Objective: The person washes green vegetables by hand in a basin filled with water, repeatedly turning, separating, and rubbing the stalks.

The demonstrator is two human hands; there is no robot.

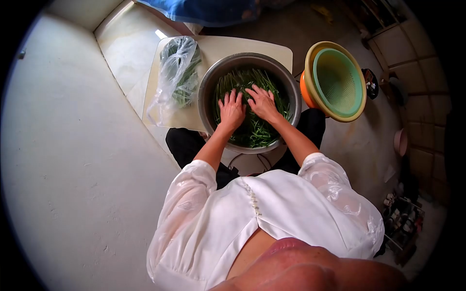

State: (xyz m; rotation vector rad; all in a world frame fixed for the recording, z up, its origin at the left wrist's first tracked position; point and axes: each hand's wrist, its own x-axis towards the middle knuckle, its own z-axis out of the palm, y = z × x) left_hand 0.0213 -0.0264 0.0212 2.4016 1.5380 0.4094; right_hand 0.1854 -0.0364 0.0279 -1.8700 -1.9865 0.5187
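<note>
A large round metal basin (206,92) is full of long, thin greens that look like chives (259,131), apparently lying in water. Both hands are inside the basin, on top of the greens. My left hand (233,111) lies palm down with its fingers stretched out over the stalks. Just to its right, my right hand (263,104) has its fingers spread and touching the greens. Neither hand is closed around anything. Beside the basin on the left, a clear plastic bag (175,72) holds more of the same greens.
The basin and bag rest on a cream-coloured low table (216,46). To the right stand stacked basins, with a green colander (338,82) inside a yellow one (313,60). A white wall (73,160) runs along the left. A shoe rack (403,218) stands at lower right.
</note>
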